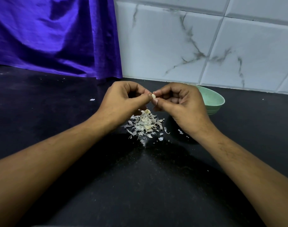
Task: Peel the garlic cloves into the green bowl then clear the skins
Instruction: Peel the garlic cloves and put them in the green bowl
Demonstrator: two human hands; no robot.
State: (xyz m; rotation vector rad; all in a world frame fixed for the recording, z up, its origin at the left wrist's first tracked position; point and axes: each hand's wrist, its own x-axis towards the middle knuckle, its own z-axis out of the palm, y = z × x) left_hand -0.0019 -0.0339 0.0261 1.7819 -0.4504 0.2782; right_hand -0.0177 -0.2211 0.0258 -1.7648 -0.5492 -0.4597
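A small pale garlic clove (153, 96) is held in the air between both hands. My left hand (123, 102) pinches it from the left with thumb and fingertips. My right hand (181, 105) pinches it from the right, its other fingers curled. Directly below the hands lies a pile of papery garlic skins (145, 123) on the black counter (140, 169). The green bowl (213, 100) stands behind my right hand near the wall; the hand hides most of it and its contents cannot be seen.
A purple cloth (50, 38) hangs at the back left down to the counter. White marbled wall tiles (205, 46) close the back right. Stray skin flakes (92, 99) lie scattered around the pile.
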